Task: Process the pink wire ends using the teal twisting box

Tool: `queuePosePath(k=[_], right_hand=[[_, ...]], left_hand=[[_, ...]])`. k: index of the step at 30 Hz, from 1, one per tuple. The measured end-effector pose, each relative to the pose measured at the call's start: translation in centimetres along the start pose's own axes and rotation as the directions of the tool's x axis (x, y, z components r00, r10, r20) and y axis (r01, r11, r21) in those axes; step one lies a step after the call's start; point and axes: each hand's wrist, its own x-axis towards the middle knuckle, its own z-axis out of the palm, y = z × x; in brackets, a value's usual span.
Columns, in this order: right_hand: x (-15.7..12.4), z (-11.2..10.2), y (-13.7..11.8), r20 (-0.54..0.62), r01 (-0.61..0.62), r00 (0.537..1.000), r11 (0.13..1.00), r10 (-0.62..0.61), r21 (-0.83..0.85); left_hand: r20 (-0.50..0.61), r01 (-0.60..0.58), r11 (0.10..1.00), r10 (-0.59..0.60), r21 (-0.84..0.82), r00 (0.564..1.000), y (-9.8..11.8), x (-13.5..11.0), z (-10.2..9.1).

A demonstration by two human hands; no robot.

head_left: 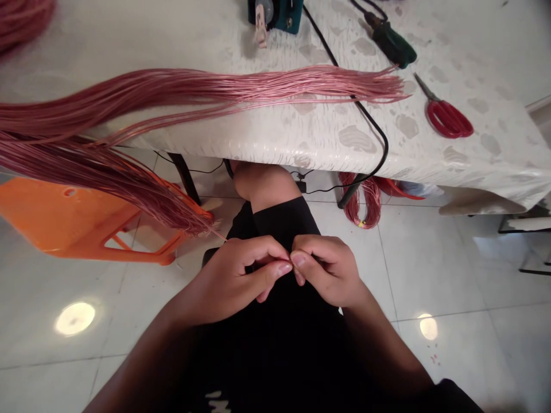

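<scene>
My left hand (232, 281) and right hand (327, 272) are curled closed, the fingertips (282, 268) pinched together above my black shorts (275, 321) — whatever lies between them is too fine to make out, hidden by my fingers. A glossy pink wire bundle (206, 92) lies across the white patterned tablecloth (430, 143) and droops past its edge, over an orange plastic stool (77, 221) — red-handled scissors (445, 117) lie farther along the cloth.

- Pink metal wire (258, 86) is gleaming, smooth and glossy
- Tabletop (451, 123) is shining under a smooth plastic cover
- Orange plastic seat (73, 221) is showing a matt finish
- White floor tiles (434, 269) are reflecting light, polished
</scene>
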Motion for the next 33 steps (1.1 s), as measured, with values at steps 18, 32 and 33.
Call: queuePosePath(k=[18,32,33], right_hand=[[-0.1,-1.0,-0.1,-0.027,-0.109,0.993,0.989,0.113,0.103],[-0.1,1.5,-0.1,-0.054,-0.133,0.989,0.991,0.135,0.025],[-0.3,1.8,0.0,-0.067,-0.121,0.990,0.990,0.126,0.074]], left_hand=[[-0.143,-0.043,0.994,0.057,0.102,0.988,0.7,0.3,0.2],[-0.036,-0.044,0.998,0.043,-0.039,0.998,0.0,-0.3,0.3],[-0.022,-0.041,0.997,0.040,-0.062,0.999,0.1,-0.3,0.3]])
